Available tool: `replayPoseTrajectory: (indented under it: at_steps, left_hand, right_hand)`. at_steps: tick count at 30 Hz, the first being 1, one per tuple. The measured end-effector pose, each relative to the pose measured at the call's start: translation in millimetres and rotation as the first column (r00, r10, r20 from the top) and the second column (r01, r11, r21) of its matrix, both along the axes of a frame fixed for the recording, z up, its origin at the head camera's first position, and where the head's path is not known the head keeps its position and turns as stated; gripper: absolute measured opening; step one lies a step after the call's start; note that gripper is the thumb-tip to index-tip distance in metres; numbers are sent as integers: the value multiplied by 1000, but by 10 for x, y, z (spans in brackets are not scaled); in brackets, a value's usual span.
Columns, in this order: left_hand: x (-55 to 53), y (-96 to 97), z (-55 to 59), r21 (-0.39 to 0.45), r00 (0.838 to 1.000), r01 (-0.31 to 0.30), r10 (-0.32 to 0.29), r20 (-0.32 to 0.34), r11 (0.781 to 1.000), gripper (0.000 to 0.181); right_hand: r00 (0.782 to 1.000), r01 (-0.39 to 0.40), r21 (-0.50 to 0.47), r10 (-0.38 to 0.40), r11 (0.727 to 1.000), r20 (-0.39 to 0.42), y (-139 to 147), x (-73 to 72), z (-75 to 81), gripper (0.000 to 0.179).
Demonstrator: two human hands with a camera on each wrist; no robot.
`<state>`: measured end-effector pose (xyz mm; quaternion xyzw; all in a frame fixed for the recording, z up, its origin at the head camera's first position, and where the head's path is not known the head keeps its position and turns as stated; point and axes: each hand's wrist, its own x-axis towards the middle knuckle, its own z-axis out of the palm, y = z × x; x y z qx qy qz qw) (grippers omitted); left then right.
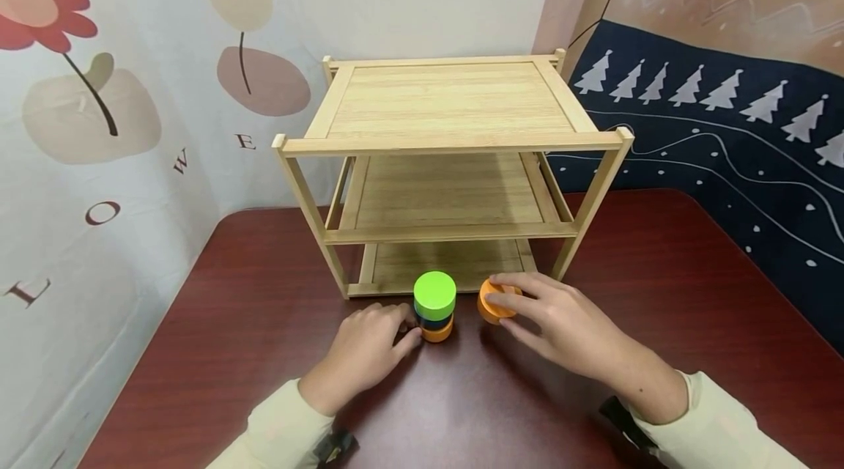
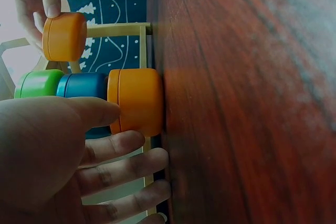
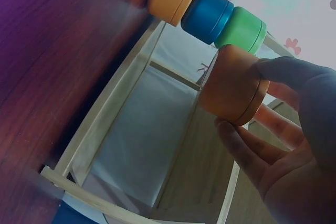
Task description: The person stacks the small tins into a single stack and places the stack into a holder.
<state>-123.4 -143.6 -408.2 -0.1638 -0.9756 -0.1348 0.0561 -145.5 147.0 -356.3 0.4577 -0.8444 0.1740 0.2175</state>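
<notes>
While my right hand (image 1: 560, 319) pinches an orange lidded jar (image 1: 489, 305) above the table (image 1: 508, 425), my left hand (image 1: 365, 348) is pretty loose, thumb just touching the bottom orange jar (image 1: 437, 334) in the nearby stack (image 1: 435, 297).

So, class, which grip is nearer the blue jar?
Left. The left grip is just left of the blue jar; the right grip, holding an orange jar, is farther off to the right.

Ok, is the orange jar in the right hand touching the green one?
Apart. The head view shows a clear gap, with tabletop visible, between the orange jar in the right hand and the green jar.
</notes>
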Motion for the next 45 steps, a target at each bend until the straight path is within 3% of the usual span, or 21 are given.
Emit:
replayPoseTrajectory:
  at_steps: [10,19,32,45]
  left_hand:
    - [6,-4,6,2,1000,-2,2,9,1000,17]
    - [8,-5,3,0,1000,2,-2,7,1000,17]
    - [2,3,15,0,1000,4,-4,10,1000,18]
    - [3,-3,7,6,1000,8,-8,13,1000,18]
  right_hand:
    - [1000,-24,-33,24,999,-14,-46,2,29,50]
    - [1000,-27,-58,27,998,10,-73,16,62,30]
    - [1000,-9,-98,12,995,29,-168,20,134,33]
    - [999,-47,-132,45,990,-21,-265,8,181,30]
